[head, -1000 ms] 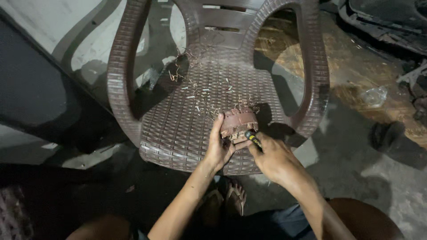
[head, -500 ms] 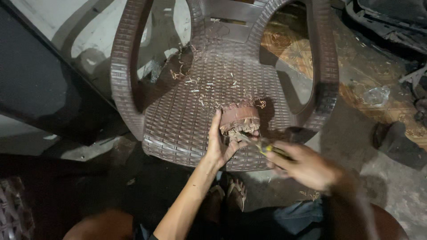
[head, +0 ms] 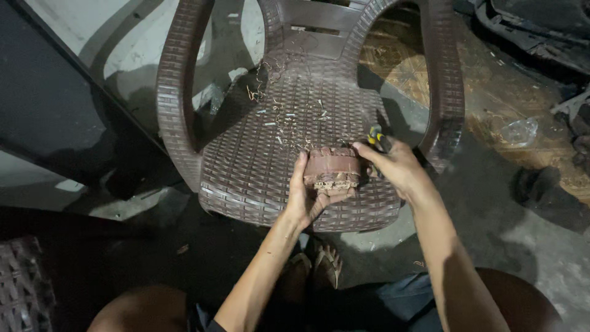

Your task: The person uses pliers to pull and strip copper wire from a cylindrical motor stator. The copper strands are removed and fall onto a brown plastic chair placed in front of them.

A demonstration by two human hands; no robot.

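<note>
The coil (head: 332,167), a squat reddish-brown drum with frayed copper wire showing along its lower edge, sits on the front of the chair (head: 246,166) seat. The left hand (head: 307,195) cups it from the near side, thumb up its left face and fingers closed under it. The right hand (head: 393,166) has come up to the coil's right end; half a second ago it was lower and to the right, off the seat edge. Its fingers are shut on a tool (head: 375,136) with a yellow-and-black grip, whose tip is hidden behind the coil, so the tool looks newly brought to the work. Wire scraps (head: 289,117) litter the seat behind, much as before
</note>
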